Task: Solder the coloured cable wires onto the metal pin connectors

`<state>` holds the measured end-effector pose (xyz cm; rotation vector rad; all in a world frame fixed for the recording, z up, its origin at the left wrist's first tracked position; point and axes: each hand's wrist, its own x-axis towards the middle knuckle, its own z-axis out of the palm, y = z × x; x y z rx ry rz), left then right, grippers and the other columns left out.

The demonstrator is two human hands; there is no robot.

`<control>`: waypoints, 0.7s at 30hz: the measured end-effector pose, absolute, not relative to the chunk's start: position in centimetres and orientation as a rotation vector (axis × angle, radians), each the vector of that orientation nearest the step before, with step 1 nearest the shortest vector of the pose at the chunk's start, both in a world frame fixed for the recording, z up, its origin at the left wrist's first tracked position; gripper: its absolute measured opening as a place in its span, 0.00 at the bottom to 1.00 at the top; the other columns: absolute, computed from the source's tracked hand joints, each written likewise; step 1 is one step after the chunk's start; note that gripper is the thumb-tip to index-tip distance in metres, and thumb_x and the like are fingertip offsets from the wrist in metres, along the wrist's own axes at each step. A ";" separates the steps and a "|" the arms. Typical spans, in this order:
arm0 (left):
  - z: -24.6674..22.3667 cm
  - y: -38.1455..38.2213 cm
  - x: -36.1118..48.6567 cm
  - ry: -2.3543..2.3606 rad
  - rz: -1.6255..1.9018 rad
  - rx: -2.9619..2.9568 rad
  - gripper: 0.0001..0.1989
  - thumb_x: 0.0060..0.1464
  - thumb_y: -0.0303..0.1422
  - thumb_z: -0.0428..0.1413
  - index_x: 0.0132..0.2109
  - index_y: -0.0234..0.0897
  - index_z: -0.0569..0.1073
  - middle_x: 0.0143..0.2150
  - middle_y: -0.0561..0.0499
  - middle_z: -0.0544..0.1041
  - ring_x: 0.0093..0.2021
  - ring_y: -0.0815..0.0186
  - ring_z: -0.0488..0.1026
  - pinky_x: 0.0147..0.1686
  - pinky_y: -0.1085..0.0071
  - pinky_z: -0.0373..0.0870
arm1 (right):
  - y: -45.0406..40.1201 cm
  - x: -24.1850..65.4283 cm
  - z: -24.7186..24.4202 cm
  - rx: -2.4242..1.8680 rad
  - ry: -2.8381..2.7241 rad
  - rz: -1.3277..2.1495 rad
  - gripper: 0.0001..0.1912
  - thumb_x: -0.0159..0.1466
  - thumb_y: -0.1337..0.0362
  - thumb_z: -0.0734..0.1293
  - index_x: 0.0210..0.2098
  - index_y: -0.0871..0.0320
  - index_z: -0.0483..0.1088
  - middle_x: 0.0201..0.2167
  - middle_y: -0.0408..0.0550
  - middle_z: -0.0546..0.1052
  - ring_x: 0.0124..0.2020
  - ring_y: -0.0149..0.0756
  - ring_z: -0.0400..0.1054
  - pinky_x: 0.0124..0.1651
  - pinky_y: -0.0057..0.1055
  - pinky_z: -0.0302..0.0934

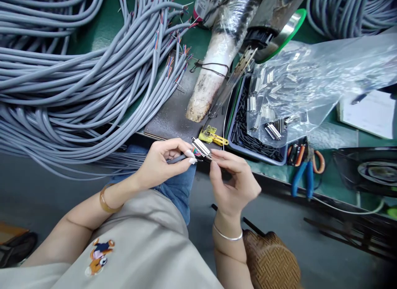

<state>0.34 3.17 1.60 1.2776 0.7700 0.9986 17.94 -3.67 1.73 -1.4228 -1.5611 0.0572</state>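
My left hand (169,160) pinches the end of a grey cable (177,159) between thumb and fingers. Thin coloured wires (195,150) fan out from that end and meet a silver multi-pin connector (201,146). At the connector's right end, my right hand (231,173) has thumb and fingertips closed on its metal edge. Both hands are just off the table's front edge, above the lap. Just beyond the connector lies a yellow tool (217,138) beside a crumpled yellow scrap (206,133).
Long bundles of grey cables (93,82) cover the left. A wrapped post (214,69) leans over a dark mat (173,107). A blue tray (263,155) of small black tubes bears a clear bag (325,73) of connectors. Blue-handled pliers (304,177) overhang the edge at right.
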 end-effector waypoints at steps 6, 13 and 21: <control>1.4 3.5 0.6 0.810 1.032 1.247 0.04 0.51 0.28 0.65 0.33 0.33 0.78 0.39 0.45 0.84 0.34 0.70 0.79 0.35 0.78 0.76 | -2.9 17.4 0.3 -1.355 -1.481 0.218 0.07 0.65 0.71 0.70 0.39 0.53 0.70 0.44 0.49 0.84 0.44 0.38 0.82 0.45 0.37 0.80; 1.4 3.4 0.7 0.851 1.092 1.471 0.01 0.52 0.25 0.63 0.32 0.34 0.78 0.39 0.45 0.85 0.33 0.69 0.79 0.33 0.77 0.74 | -2.9 17.6 -0.4 -1.245 -1.431 0.238 0.11 0.64 0.74 0.70 0.41 0.54 0.69 0.47 0.51 0.83 0.46 0.41 0.82 0.43 0.38 0.82; 1.3 3.5 0.7 0.840 1.057 1.470 0.01 0.52 0.26 0.63 0.33 0.33 0.78 0.39 0.44 0.85 0.34 0.68 0.80 0.33 0.76 0.74 | -2.8 17.7 -0.6 -1.239 -1.481 0.123 0.12 0.62 0.74 0.71 0.41 0.54 0.70 0.46 0.49 0.85 0.42 0.39 0.83 0.41 0.36 0.81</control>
